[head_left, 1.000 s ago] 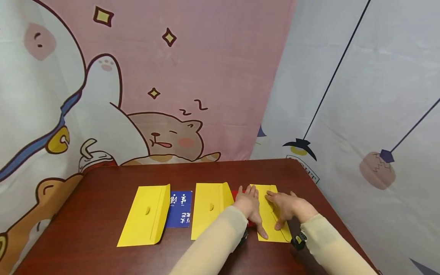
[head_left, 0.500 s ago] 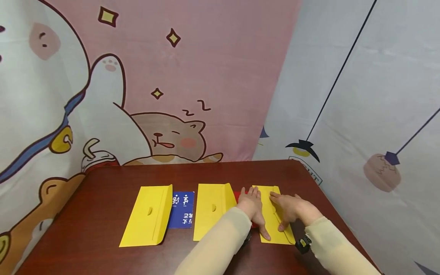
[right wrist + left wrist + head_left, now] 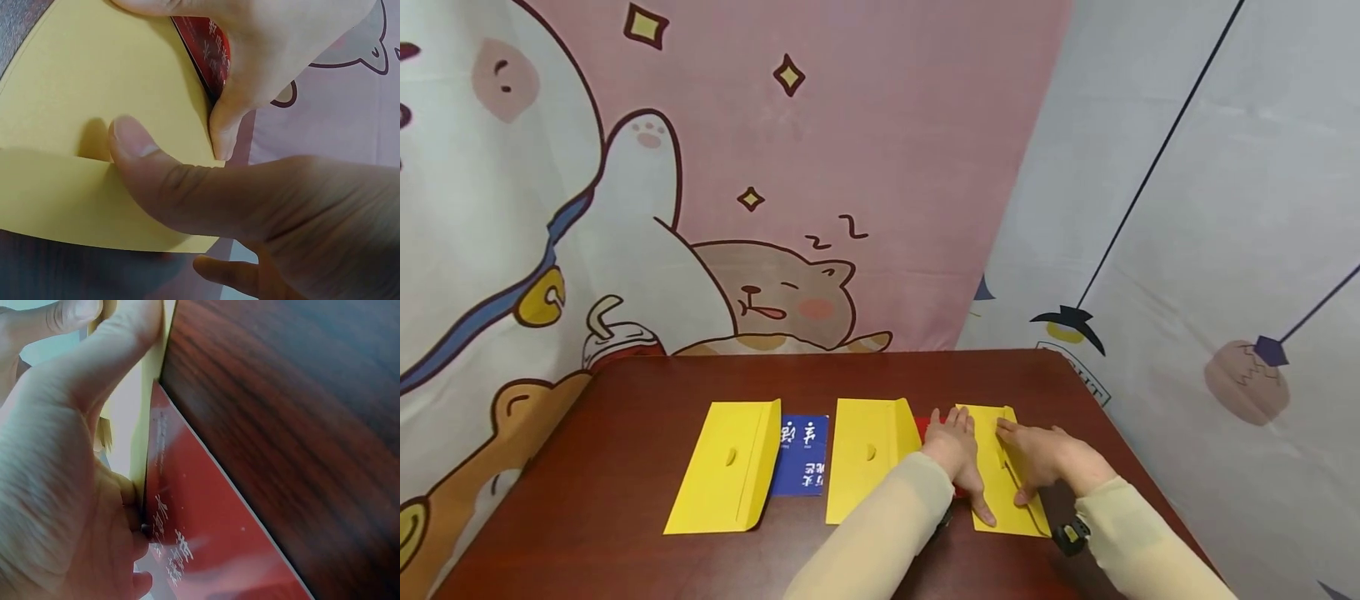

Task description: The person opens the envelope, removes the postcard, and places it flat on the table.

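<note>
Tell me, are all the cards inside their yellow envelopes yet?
Not yet. Both hands, left hand and right hand, press on the right envelope, with the red card partly in. The blue card lies beside the left envelope. The middle envelope lies untouched.

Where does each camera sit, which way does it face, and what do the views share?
Head: looks forward and down at the table; both sleeves, left hand and right hand show.
Left wrist: beside the left hand, facing the red card.
Right wrist: behind the right thumb, facing the yellow envelope.
Shared: both wrist views show the red card and yellow envelope.
</note>
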{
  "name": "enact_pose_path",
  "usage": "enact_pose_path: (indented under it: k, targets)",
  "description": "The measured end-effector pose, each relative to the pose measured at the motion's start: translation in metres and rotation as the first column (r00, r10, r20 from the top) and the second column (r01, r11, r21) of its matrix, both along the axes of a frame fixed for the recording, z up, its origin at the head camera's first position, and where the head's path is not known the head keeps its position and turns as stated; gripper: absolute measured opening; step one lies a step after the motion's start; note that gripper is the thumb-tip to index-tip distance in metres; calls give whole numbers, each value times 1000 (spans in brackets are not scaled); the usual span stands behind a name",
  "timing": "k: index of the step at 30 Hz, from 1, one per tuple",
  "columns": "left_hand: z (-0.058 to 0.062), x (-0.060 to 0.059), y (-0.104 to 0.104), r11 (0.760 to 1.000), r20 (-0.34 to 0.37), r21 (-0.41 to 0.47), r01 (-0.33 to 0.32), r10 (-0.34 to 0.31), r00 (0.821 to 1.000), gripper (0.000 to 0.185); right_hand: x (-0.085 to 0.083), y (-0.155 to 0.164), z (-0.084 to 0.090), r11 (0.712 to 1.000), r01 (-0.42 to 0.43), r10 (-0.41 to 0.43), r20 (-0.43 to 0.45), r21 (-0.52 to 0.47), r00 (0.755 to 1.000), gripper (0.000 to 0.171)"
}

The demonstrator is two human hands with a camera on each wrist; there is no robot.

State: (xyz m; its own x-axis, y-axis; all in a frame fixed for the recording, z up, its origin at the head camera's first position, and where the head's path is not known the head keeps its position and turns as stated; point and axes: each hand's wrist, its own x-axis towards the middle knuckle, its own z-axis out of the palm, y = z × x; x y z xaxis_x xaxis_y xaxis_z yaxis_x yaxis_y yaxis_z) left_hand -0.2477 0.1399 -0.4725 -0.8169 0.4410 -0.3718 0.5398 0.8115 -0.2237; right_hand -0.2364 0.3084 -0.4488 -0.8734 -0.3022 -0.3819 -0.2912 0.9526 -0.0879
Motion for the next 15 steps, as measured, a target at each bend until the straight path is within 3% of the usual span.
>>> enact_pose_path:
  k: [15]
  targets:
    - [3,2,1,1000,0,-18,-3,3,1000,151,6,9,9,995,35,-35,-1,-97,999,112]
